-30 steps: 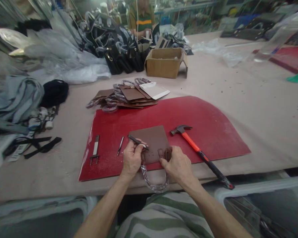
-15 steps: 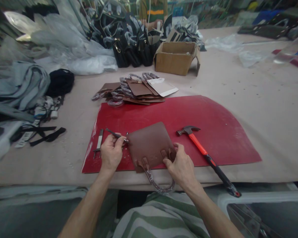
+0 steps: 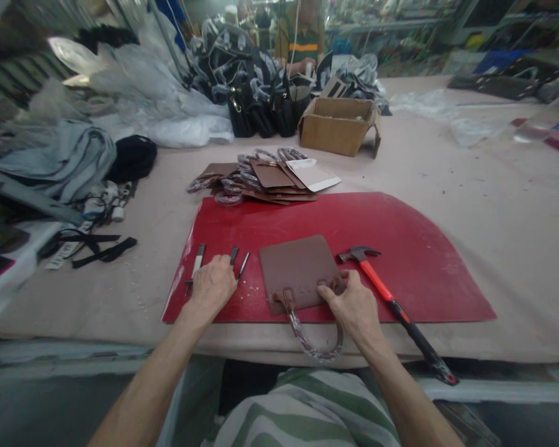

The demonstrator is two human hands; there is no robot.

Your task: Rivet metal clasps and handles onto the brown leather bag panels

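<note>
My left hand (image 3: 214, 282) is palm down low over the red mat, its fingers curled around a dark metal punch (image 3: 233, 255) whose end sticks out past them; the fingertips are hidden. Just right of it lies a second thin metal punch (image 3: 243, 265), with small pale crumbs beside it. A flat tool with a pale shaft (image 3: 198, 257) lies to the left. My right hand (image 3: 356, 304) pinches the lower right edge of a brown leather bag panel (image 3: 298, 267) near a handle tab. The panel's plastic-wrapped handle (image 3: 314, 352) hangs toward me over the table edge.
On the red mat (image 3: 400, 248) a claw hammer (image 3: 384, 288) lies right of my right hand, its grip past the table edge. Beyond are stacked brown panels (image 3: 270, 177), a cardboard box (image 3: 338, 127), black bags (image 3: 261, 112), plastic wrap and black straps (image 3: 105, 251). A person stands across the table.
My left hand has turned palm down and lowered to the mat among the tools, away from the panel's edge. My right hand still holds the panel. The view has tilted up slightly.
</note>
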